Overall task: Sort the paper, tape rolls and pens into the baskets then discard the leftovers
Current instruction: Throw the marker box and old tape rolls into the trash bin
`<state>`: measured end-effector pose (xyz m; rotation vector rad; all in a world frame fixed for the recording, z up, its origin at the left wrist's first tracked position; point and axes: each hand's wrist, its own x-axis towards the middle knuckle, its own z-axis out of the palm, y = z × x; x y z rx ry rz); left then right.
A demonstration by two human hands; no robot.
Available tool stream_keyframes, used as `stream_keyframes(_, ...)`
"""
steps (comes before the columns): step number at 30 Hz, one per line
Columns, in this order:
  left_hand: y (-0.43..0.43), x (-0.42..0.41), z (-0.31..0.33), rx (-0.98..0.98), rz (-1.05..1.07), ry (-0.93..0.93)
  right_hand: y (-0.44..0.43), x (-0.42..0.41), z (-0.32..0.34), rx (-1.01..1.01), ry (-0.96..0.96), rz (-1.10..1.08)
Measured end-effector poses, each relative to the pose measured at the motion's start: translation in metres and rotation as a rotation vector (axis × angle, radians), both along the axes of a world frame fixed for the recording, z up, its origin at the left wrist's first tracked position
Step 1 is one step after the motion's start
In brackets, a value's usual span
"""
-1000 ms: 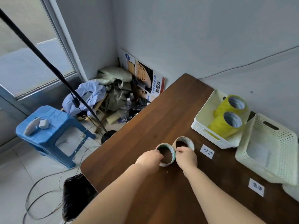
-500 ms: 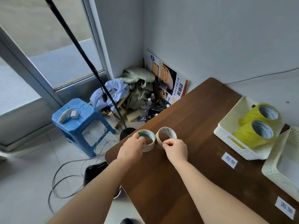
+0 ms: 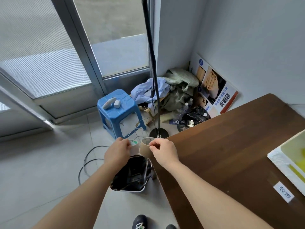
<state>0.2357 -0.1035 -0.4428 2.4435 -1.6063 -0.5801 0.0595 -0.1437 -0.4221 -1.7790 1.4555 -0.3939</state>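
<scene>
white basket (image 3: 280, 164) cropped right, shoe (image 3: 140, 221) cropped below

I hold the left roll (image 3: 134, 145) in my left hand (image 3: 117, 152) and the right roll (image 3: 144, 148) in my right hand (image 3: 164, 152), side by side above the bin (image 3: 132, 176), which stands on the floor beside the table (image 3: 231, 142). Beyond them stands the stool (image 3: 118, 111), with the stand base (image 3: 158, 133) to its right. The basket (image 3: 279, 162) sits on the table at far right.
</scene>
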Motion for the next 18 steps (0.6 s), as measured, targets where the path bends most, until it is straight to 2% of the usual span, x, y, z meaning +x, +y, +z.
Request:
stream_keyframes(12, -0.001, 0.044, -0.022, 0.155, 0.175, 0.24, -0.003, 0.072, -0.021, 0.03, 0.132, 0.21)
stream_keyframes(16, 0.001, 0.053, -0.033, 0.213, 0.244, 0.543, -0.003, 0.076, -0.039, 0.111, 0.168, 0.182)
stream_keyframes(18, 0.001, 0.059, -0.038, 0.24, 0.237, 0.569, -0.005, 0.076, -0.045, 0.156, 0.147, 0.133)
